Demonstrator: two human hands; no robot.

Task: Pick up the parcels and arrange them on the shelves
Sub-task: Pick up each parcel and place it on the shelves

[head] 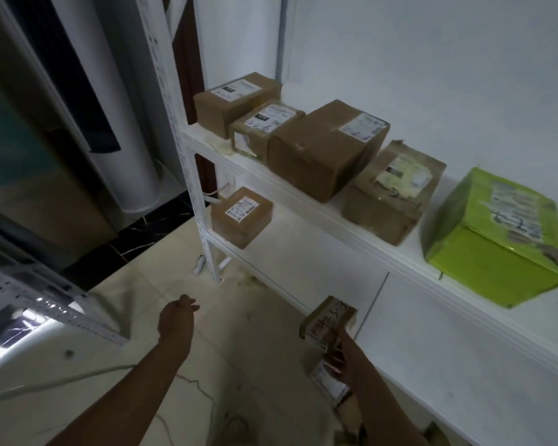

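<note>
A white shelf unit [303,201] stands against the wall on the right. Its upper shelf carries several brown cardboard parcels [322,149] in a row and a green parcel [493,236] at the near end. One brown parcel [240,215] sits on the lower shelf at the far end. My right hand [339,355] grips a small brown parcel [327,317] with red writing, held at the front edge of the lower shelf. Below that hand another small parcel [327,379] shows partly. My left hand [178,317] hangs over the floor, fingers loosely curled, holding nothing.
A tall white cylindrical appliance [120,123] stands at the back left by a dark glass panel. Another white metal rack edge [52,304] juts in at the left. The floor [161,252] is pale tile with a cable across it.
</note>
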